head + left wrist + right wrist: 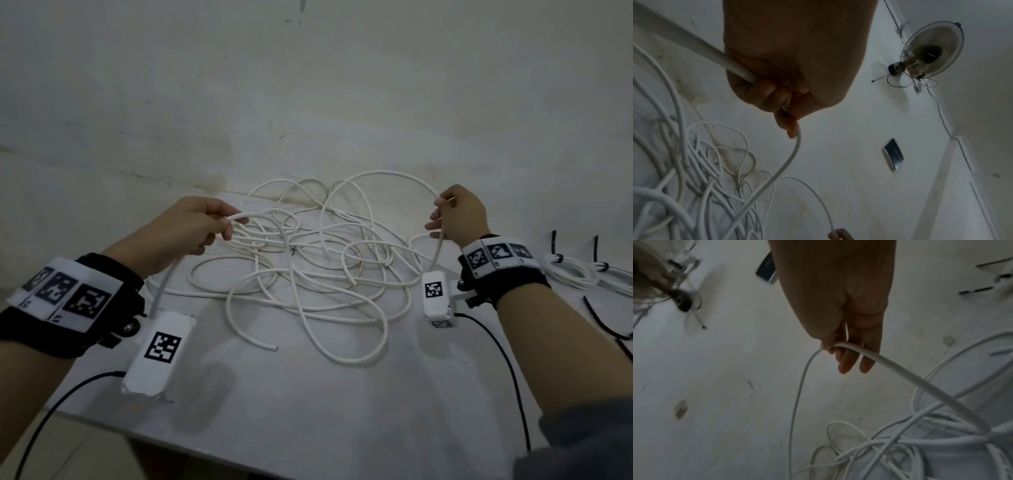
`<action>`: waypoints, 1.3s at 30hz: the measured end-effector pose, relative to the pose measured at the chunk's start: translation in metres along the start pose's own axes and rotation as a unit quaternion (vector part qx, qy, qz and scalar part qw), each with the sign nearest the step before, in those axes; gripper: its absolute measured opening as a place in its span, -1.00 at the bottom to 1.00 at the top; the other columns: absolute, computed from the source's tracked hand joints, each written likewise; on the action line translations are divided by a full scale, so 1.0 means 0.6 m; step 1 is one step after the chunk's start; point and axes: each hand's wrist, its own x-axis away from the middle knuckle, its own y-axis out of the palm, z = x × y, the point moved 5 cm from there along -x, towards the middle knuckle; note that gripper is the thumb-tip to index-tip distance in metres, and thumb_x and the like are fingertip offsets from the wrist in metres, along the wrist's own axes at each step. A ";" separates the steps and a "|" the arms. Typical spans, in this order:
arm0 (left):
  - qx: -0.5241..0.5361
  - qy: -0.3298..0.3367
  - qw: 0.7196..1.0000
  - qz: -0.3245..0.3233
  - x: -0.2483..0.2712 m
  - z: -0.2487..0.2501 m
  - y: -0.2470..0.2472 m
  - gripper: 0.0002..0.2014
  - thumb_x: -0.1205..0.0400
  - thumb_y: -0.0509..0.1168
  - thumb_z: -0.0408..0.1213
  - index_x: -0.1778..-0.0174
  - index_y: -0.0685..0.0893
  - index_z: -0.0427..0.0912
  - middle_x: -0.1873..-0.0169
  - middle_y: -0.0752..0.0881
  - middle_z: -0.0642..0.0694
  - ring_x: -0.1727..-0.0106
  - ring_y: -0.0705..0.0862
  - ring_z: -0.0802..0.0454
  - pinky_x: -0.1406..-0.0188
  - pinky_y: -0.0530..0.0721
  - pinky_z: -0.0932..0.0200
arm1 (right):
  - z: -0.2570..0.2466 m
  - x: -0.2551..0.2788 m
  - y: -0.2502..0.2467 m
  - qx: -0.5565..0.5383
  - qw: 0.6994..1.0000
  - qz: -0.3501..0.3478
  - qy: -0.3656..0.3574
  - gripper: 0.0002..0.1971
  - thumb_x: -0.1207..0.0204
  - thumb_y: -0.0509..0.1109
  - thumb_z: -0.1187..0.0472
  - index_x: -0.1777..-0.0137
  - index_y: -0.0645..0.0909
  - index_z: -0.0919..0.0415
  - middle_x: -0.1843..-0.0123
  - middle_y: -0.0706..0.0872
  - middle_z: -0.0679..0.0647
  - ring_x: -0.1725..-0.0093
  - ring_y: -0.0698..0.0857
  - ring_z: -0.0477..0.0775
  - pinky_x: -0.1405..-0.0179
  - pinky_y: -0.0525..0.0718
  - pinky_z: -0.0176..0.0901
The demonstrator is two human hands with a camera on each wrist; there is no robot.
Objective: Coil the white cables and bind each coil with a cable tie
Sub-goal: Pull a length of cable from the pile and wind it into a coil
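Observation:
A loose tangle of white cables [308, 270] lies on the grey table [308, 411] between my hands. My left hand [226, 224] is raised over the tangle's left side, with its fingers curled round one white cable [735, 68]; the cable's end pokes out past the fingertips. My right hand [442, 219] is up at the tangle's right side and pinches a white cable [840, 344] that arches back over the pile. In the right wrist view two fingers [846, 363] point straight down behind that cable. Whether both hands hold the same cable I cannot tell.
Two coils [568, 270] [613, 279] bound with black ties lie at the table's right edge. Loose black cable ties [603, 323] lie in front of them. A pale wall stands right behind the table; a fan [931, 50] and a switch plate [893, 154] are mounted on it.

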 end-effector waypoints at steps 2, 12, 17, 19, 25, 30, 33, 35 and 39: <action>0.028 0.031 0.998 -0.056 0.005 0.016 0.020 -0.71 -0.69 0.09 -0.53 -0.01 0.71 -0.21 0.48 0.58 0.02 0.58 0.25 0.17 0.66 0.19 0.39 | -0.004 0.004 0.026 0.046 0.999 -0.030 -0.001 -0.84 -0.67 0.17 0.36 0.15 0.46 0.22 0.32 0.61 0.24 0.53 0.68 0.11 0.58 0.67 -0.12; 0.045 0.172 0.980 -0.089 -0.002 0.085 0.107 -0.79 -0.72 0.17 -0.40 -0.06 0.71 -0.14 0.32 0.76 0.00 0.56 0.25 0.12 0.62 0.26 0.37 | -0.100 0.096 0.096 0.149 0.950 -0.117 -0.249 -0.69 -0.70 0.22 0.13 -0.34 0.62 0.21 -0.30 0.65 0.18 -0.30 0.58 0.07 -0.21 0.38 -0.39; 0.079 0.200 0.973 -0.079 -0.013 0.111 0.137 -0.82 -0.72 0.16 -0.41 -0.07 0.68 -0.23 0.32 0.78 0.01 0.58 0.27 0.14 0.63 0.29 0.35 | -0.150 0.180 0.090 -0.077 0.930 -0.292 -0.207 -0.75 -0.72 0.16 0.13 0.11 0.63 0.06 0.17 0.73 -0.06 0.00 0.75 0.03 -0.02 0.66 -0.02; 0.098 0.203 0.971 -0.085 -0.016 0.119 0.149 -0.83 -0.72 0.17 -0.38 -0.04 0.69 -0.21 0.35 0.76 0.00 0.58 0.28 0.15 0.64 0.29 0.36 | -0.150 0.174 0.076 -0.106 0.937 -0.263 -0.204 -0.73 -0.72 0.17 0.23 0.21 0.57 0.13 0.36 0.64 -0.10 0.21 0.73 -0.05 0.09 0.63 -0.03; 0.193 0.125 0.968 -0.102 -0.034 0.100 0.194 -0.62 -0.76 0.01 -0.12 0.35 0.45 -0.17 0.65 0.25 0.09 0.66 0.14 0.21 0.70 0.09 0.41 | -0.135 0.122 -0.002 -0.205 0.952 -0.100 -0.205 -0.71 -0.73 0.17 0.21 0.23 0.59 0.13 0.49 0.50 -0.11 0.43 0.52 -0.10 0.13 0.66 0.06; 0.252 0.087 0.953 -0.144 -0.039 0.093 0.226 -0.58 -0.73 -0.01 0.00 0.42 0.29 -0.10 0.60 0.17 0.05 0.65 0.10 0.20 0.71 0.08 0.41 | -0.124 0.120 -0.042 -0.200 0.955 -0.027 -0.219 -0.71 -0.73 0.16 0.17 0.22 0.59 0.11 0.43 0.48 -0.02 0.46 0.54 -0.08 0.25 0.64 -0.04; 0.291 0.091 0.946 -0.115 -0.048 0.097 0.228 -0.57 -0.74 -0.02 -0.01 0.43 0.23 -0.09 0.63 0.18 0.09 0.66 0.09 0.21 0.72 0.06 0.44 | -0.114 0.110 -0.057 -0.233 0.947 -0.014 -0.218 -0.71 -0.72 0.16 0.15 0.21 0.60 0.12 0.39 0.47 0.02 0.46 0.54 -0.10 0.28 0.62 -0.09; 0.361 0.092 0.924 -0.084 -0.058 0.101 0.224 -0.57 -0.76 -0.04 -0.02 0.44 0.22 -0.09 0.66 0.18 0.11 0.69 0.09 0.24 0.74 0.05 0.46 | -0.097 0.106 -0.047 -0.257 0.944 -0.056 -0.197 -0.71 -0.74 0.15 0.19 0.17 0.61 0.15 0.42 0.47 0.03 0.46 0.54 -0.07 0.30 0.61 -0.14; 0.499 0.074 0.863 -0.033 -0.075 0.098 0.217 -0.56 -0.77 -0.11 0.02 0.41 0.25 -0.09 0.69 0.21 0.12 0.72 0.11 0.25 0.79 0.03 0.37 | -0.046 0.111 0.013 -0.266 0.935 -0.190 -0.140 -0.75 -0.74 0.09 0.30 -0.08 0.62 0.17 0.42 0.55 0.00 0.36 0.63 0.00 0.18 0.68 -0.13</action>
